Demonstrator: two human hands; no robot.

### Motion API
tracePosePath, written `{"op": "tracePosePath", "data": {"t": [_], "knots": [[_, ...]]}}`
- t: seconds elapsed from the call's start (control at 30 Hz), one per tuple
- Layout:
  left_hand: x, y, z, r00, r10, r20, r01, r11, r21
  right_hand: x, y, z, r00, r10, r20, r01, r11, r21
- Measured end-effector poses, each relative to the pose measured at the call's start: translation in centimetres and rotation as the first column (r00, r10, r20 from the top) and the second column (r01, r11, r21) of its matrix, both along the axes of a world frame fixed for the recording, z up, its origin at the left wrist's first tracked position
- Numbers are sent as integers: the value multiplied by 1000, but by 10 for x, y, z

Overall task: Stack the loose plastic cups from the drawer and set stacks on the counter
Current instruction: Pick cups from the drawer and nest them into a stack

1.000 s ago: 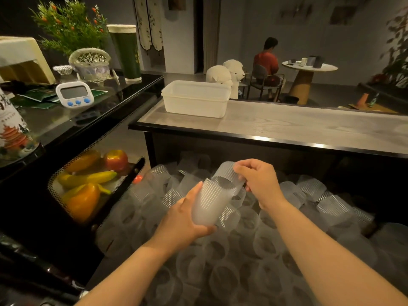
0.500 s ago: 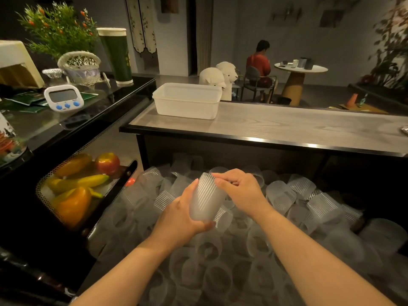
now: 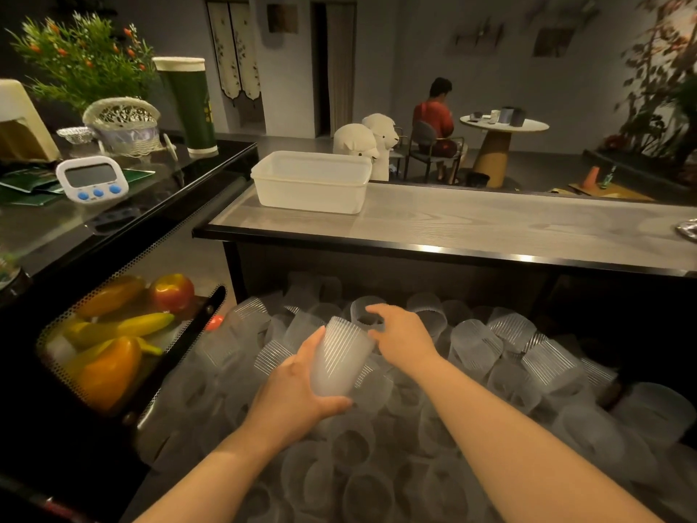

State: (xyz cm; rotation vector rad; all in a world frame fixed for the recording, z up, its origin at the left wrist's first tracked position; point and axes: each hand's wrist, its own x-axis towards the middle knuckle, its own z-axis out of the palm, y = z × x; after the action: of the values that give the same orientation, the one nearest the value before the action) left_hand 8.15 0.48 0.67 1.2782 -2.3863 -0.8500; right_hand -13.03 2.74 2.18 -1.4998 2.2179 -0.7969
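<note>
Dozens of loose cups (image 3: pixel 475 349) fill the drawer; one short stack (image 3: pixel 341 358) is in hand.
Head view: the left hand (image 3: pixel 298 394) grips the stack, tilted, above the heap. The right hand (image 3: pixel 399 337), fingers curled, reaches over a cup (image 3: pixel 364 313) just beyond; contact I cannot tell. Stacking looks early; next, pinch that rim and nest it. The counter (image 3: pixel 490 228) beyond holds no stacks.
</note>
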Motion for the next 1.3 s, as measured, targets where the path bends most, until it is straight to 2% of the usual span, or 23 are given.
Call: {"op": "tracePosePath", "data": {"t": [0.13,0.27,0.37,0.47,0.57,0.63,0.73,0.8,1.03,1.2,1.3], "knots": [[1,-1,0,1000,6,-12,-6,1000,-5,-7,-13,-11,990,45,-132,-30,993,116],[1,-1,1,1000,0,-8,0,1000,-2,-14,-24,-14,994,6,-113,21,970,241],[-1,0,0,1000,-10,-6,10,1000,7,-13,-23,-17,995,-26,-92,44,981,190],[-1,0,2,1000,-18,-9,18,1000,4,-15,-12,-14,993,-72,-97,75,997,28],[1,2,5,1000,-25,-15,25,1000,-3,-22,6,-1,992,-109,66,120,970,-209],[0,4,6,999,-28,-18,28,1000,-5,-25,19,14,961,-147,233,219,920,-324],[-3,8,9,998,-47,-29,47,999,-14,-23,39,41,815,-130,564,405,825,-394],[-5,12,11,996,-70,-50,69,997,-21,-22,53,53,752,-85,653,425,820,-383],[-17,30,15,976,-164,-141,162,986,-27,-12,86,64,748,-65,660,368,869,-331],[-20,48,30,969,-218,-119,213,976,-52,-4,104,65,811,-35,584,297,885,-359],[-22,57,36,971,-203,-130,198,979,-50,0,114,64,873,3,487,212,898,-385]]}}
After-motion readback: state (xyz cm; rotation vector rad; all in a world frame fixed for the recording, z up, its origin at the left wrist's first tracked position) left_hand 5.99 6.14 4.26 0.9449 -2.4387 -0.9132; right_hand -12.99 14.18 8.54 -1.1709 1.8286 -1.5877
